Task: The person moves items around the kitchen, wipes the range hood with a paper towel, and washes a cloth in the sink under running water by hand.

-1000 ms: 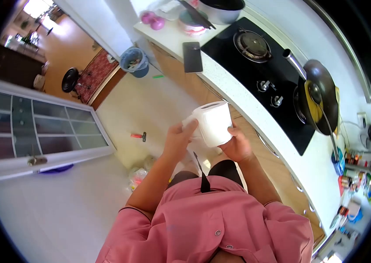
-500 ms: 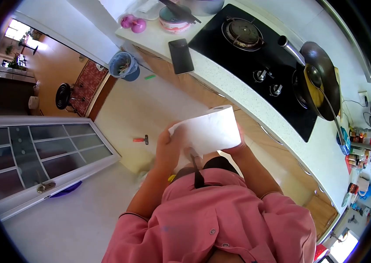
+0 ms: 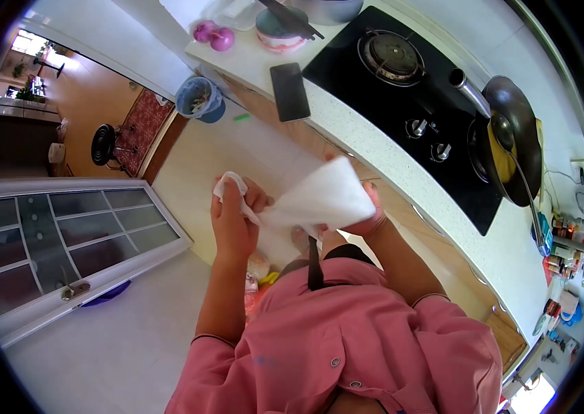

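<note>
Paper roll (image 3: 343, 190) is in midair, past the worktop's front edge, above the floor. Right hand (image 3: 370, 219) has its grip round the roll's outer side, snug, holding it. Left hand (image 3: 236, 207) has its grip narrow, fist closed on a crumpled strip (image 3: 285, 212) of paper. Strip runs from left fist to roll, bunched at the fist, spread wider at the roll. Roll slightly blurred, so exact finger spots under it: can't tell.

Handling, my judgement: right grip should stay firm but not crush the roll; left should hold the full width of the strip, since bunched paper likely rips ragged. Level tension is best, hands clear of the worktop edge.

Around: worktop (image 3: 347, 134) carries phone (image 3: 290, 92) at its front edge, black hob (image 3: 437, 114) beside it, onions (image 3: 221, 39) near the end corner. Wok (image 3: 516, 103) sits on the hob, toward the far end, ladle (image 3: 528, 186) in it. Bin (image 3: 185, 103) stands on the floor off the onion end.
</note>
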